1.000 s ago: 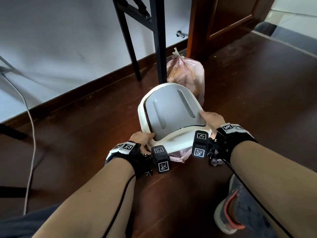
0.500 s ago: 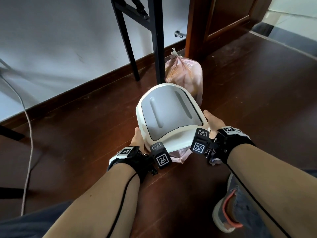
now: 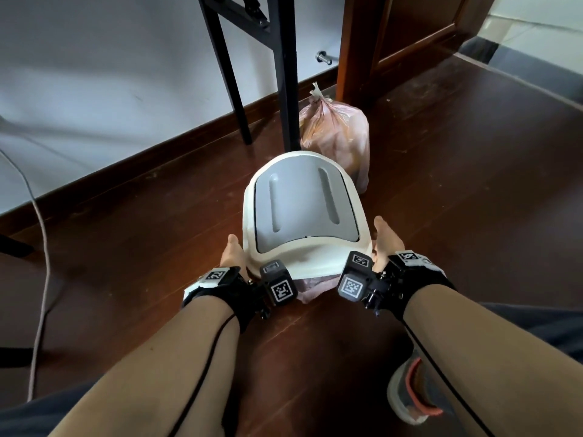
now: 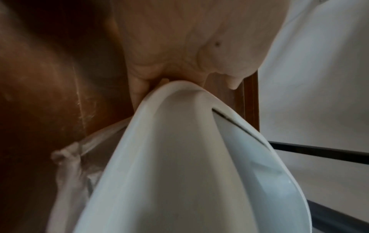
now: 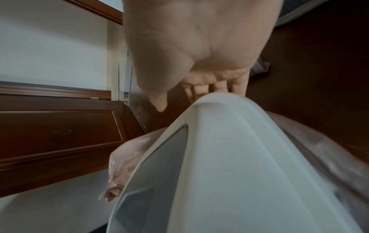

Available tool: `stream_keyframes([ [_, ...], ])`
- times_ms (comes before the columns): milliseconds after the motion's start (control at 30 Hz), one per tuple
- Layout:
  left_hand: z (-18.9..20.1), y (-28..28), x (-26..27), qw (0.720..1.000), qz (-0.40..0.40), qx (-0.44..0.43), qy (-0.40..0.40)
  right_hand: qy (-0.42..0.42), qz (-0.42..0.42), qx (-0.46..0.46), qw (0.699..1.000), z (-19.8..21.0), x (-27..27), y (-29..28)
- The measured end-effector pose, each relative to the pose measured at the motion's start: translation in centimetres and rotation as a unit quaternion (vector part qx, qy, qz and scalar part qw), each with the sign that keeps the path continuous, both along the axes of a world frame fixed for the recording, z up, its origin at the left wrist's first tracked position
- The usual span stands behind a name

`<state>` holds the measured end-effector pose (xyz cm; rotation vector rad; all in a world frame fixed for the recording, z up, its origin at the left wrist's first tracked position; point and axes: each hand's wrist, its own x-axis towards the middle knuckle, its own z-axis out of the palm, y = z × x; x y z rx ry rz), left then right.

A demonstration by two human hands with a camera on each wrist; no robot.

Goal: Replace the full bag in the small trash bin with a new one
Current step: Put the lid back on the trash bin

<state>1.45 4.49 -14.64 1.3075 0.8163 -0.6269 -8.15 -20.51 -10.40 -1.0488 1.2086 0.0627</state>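
White bin (image 3: 303,216) on dark wood floor (image 3: 457,200), lid shut, hands flanking it.
Left hand (image 3: 232,257) and right hand (image 3: 385,244) lie flat-fingered along its sides, holding nothing. Pink liner (image 3: 310,290) pokes out under lid. Tied full bag (image 3: 339,138) stands just behind.

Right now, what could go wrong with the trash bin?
The new pink liner sticks out under the bin lid near the wrists, so it might slip or get pinched. The tied full bag sits right behind the bin; pushing the bin back could knock it. Both hands, left hand and right hand, flank the bin.
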Motion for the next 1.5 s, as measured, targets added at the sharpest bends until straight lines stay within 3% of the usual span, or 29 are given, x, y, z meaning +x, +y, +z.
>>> stream_keyframes([
  [67,3.5,0.5,-0.4,1.0,0.02,0.015,-0.013,0.026,0.037,0.01,0.999,-0.7,-0.5,1.0],
  [133,6.2,0.4,-1.6,0.999,0.027,-0.028,0.0,0.016,0.084,0.023,0.996,-0.9,-1.0,2.2],
  [267,7.2,0.7,-3.2,0.991,0.131,-0.019,0.023,0.006,0.126,0.036,0.991,0.0,-0.4,3.0],
  [367,7.8,0.1,-4.5,0.983,0.174,-0.021,0.054,0.009,0.102,0.001,0.995,0.7,1.7,1.7],
  [433,8.3,-0.5,-5.1,0.983,0.173,-0.043,0.045,-0.008,0.08,-0.043,0.996,1.1,3.3,0.6],
  [733,9.7,-1.7,-3.2,0.983,0.146,-0.103,0.047,-0.056,0.093,-0.004,0.994,0.1,4.4,1.2],
  [867,9.8,-1.2,-1.9,0.984,0.143,-0.095,0.037,-0.049,0.055,-0.043,0.996,0.3,5.3,0.6],
  [967,10.1,-0.8,-1.6,0.978,0.153,-0.134,0.044,-0.054,0.04,-0.054,0.996,-1.8,7.4,-1.4],
  [1100,10.4,-0.6,-1.2,0.975,0.146,-0.165,0.035,-0.05,0.053,-0.019,0.997,-0.1,7.2,-0.3],
  [1233,9.7,0.8,0.3,0.97,0.145,-0.196,0.024,-0.042,0.075,0.025,0.996,-1.4,7.3,0.3],
  [1367,9.2,2.4,1.4,0.979,0.101,-0.178,0.012,-0.036,0.1,0.052,0.993,-4.5,9.0,1.1],
  [1500,9.0,4.5,2.8,0.984,0.097,-0.15,-0.002,-0.06,0.116,0.07,0.989,-3.5,10.8,4.6],
])
